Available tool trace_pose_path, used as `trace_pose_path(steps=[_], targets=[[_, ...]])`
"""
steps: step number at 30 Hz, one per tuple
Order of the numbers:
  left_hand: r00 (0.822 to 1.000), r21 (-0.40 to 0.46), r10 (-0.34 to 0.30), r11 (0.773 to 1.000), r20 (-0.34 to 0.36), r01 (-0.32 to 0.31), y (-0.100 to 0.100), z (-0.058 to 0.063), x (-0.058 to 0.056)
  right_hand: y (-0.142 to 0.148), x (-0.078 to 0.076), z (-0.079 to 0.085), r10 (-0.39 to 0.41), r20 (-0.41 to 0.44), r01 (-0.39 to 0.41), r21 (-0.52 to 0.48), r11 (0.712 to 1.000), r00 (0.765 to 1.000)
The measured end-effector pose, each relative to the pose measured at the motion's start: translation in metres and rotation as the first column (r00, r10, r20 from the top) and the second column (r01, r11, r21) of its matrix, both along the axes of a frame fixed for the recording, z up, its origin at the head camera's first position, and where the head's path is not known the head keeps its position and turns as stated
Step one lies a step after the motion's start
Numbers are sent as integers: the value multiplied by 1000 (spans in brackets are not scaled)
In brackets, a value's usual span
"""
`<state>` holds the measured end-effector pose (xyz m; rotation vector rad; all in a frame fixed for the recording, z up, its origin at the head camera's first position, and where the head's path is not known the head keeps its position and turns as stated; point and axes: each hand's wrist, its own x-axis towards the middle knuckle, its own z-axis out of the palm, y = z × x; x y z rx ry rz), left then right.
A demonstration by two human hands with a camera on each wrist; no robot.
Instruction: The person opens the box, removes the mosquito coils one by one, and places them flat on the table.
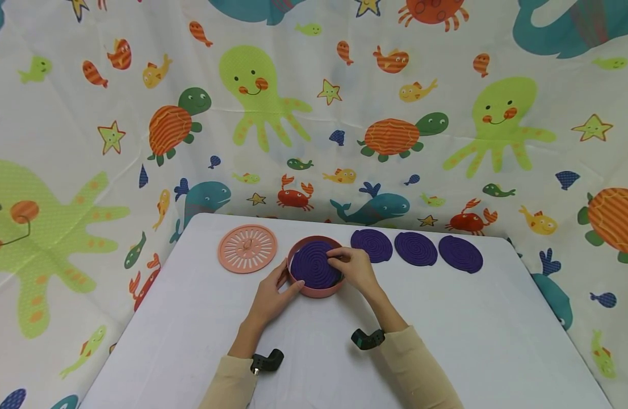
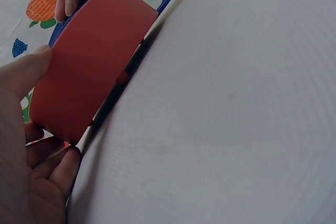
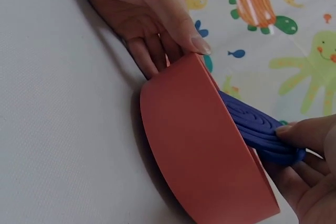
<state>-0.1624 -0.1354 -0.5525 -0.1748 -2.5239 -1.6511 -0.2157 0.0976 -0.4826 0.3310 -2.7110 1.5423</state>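
My right hand (image 1: 356, 268) pinching a purple coil (image 1: 314, 267), tilted partway into the tub (image 1: 318, 293), my left hand (image 1: 272, 295) gripping the tub, three coils (image 1: 416, 249) right of my fingers, slotted lid (image 1: 247, 244) left of them.

Red round container (image 3: 202, 145): no text or number readable on its wall.
Purple coil mat (image 1: 314, 266) inside it: none readable.
Pink slotted disc (image 1: 247, 247), near the tabletop's (image 1: 181, 341) far left corner: none readable.
Black wrist devices (image 1: 267, 361): too small to read.
Backdrop (image 1: 339, 82): none readable.
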Motion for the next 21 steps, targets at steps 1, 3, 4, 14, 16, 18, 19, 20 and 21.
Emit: trace_pose_path(steps=[1,3,4,14,16,18,19,20,21], targets=[[1000,0,0,1000,1,0,0,0,0,0,0,0,-3,1,3,-6,1000,1000],[1000,1,0,1000,2,0,0,0,0,0,1,0,-13,-1,13,-16,1000,1000],[1000,-1,1,1000,2,-1,0,0,-1,0,2,0,-18,-2,18,-22,1000,1000],[1000,-14,3,1000,-4,-3,0,-1,0,1,7,0,-72,-13,71,-87,994,997],[1000,-15,4,1000,-6,-4,0,-1,0,1,8,1,-79,-19,77,-94,993,997],[1000,-14,4,1000,-10,-4,0,-1,-1,2,9,1,-87,-19,84,-103,991,996],[1000,-13,6,1000,-10,-6,0,-1,-1,2,9,2,-89,-21,86,-105,991,996],[1000,-11,5,1000,-13,-5,0,-1,-1,2,9,2,-92,-21,90,-108,990,996],[1000,-8,5,1000,-13,-5,0,-1,-1,2,10,1,-95,-21,92,-109,990,995]])
